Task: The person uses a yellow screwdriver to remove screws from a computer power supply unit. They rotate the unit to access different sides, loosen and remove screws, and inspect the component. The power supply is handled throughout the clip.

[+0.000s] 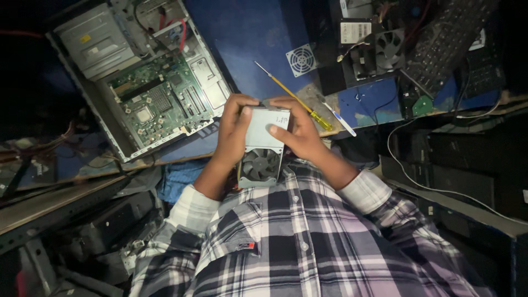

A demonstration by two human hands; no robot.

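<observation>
A grey metal power supply box [264,146] with a round fan grille facing me is gripped by both hands close to my chest. My left hand [234,132] wraps its left side, thumb on top. My right hand [297,129] clasps the right side, thumb pressed on the box's flat face. Just beyond the hands, a yellow-handled screwdriver [294,99] lies on the blue work surface [253,38].
An opened computer case [143,77] with a green motherboard lies at the left. A small white fan grille [301,59], loose fans [385,49], a black keyboard [445,41], a pen-like tool [338,118] and a white cable [418,181] crowd the right. Dark clutter sits lower left.
</observation>
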